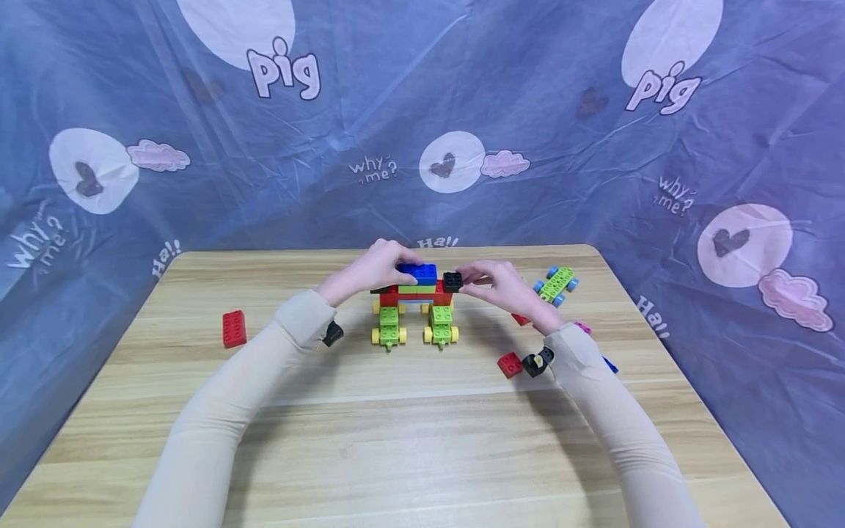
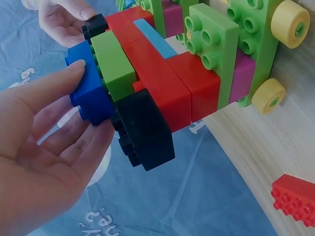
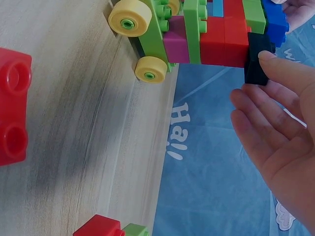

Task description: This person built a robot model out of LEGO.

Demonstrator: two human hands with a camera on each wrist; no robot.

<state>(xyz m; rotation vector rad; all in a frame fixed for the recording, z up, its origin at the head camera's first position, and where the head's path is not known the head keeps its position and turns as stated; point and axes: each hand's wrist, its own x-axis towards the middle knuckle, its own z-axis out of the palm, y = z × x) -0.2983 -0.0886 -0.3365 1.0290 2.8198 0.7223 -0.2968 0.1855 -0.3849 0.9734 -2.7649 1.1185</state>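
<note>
A toy-brick build stands near the far side of the table, on light green wheeled bases (image 1: pixel 389 334) with yellow wheels (image 2: pixel 290 22). Red bricks (image 2: pixel 157 81) bridge across the top, carrying a light green brick (image 2: pixel 114 64) and a blue brick (image 2: pixel 91 86) over it. My left hand (image 1: pixel 378 267) pinches that blue brick between thumb and fingers. A black brick (image 2: pixel 150 132) sits at the build's left end. With thumb and fingertips, my right hand (image 3: pixel 285 118) pinches another black brick (image 3: pixel 253 61) at the right end, right against the red brick.
To the left lies a red brick (image 1: pixel 234 328). On the right are a smaller red brick (image 1: pixel 509 364), a green toy car base (image 1: pixel 557 282) with blue wheels, and a pink piece (image 1: pixel 582 328) partly behind my sleeve. A patterned blue cloth (image 1: pixel 370 95) hangs beyond the table.
</note>
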